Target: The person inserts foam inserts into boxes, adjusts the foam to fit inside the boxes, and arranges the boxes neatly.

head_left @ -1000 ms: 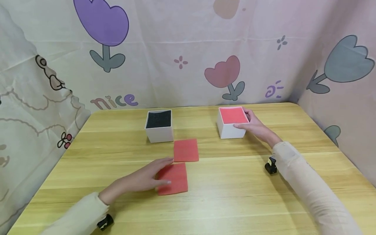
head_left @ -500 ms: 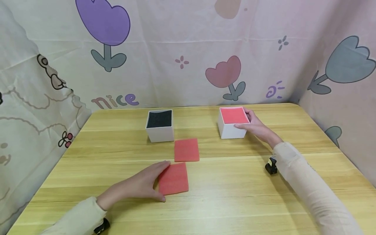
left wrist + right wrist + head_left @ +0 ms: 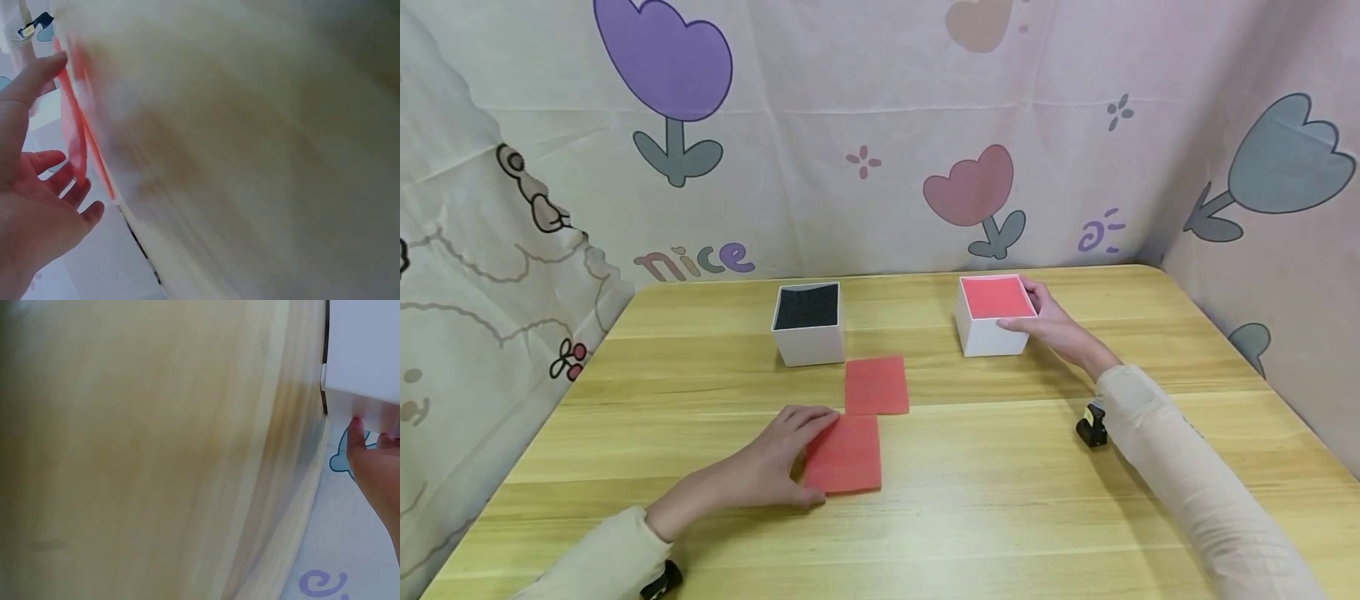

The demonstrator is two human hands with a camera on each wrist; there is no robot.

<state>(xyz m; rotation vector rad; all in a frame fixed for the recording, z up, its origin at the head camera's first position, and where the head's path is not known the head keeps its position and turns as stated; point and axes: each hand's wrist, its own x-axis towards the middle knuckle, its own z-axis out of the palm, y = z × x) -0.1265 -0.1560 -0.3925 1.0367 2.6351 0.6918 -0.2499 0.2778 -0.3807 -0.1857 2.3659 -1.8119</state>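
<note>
My left hand spans the nearer red square sheet, with the thumb at its near edge and the fingers at its far edge. In the left wrist view this soft-looking sheet bows slightly between thumb and fingertips. Just beyond it another red square sheet lies flat on the table. At the back right, my right hand grips a white box by its right side, thumb on the front wall and fingers behind. Pink-red material fills the box's top.
A second white box with black material inside stands at the back left, behind the sheets. The wooden table ends at a printed curtain at the back and sides.
The left hand first drew back to the sheet's left side, then took it by opposite edges. The nearer sheet has turned slightly straighter. The right hand and both boxes have stayed put.
</note>
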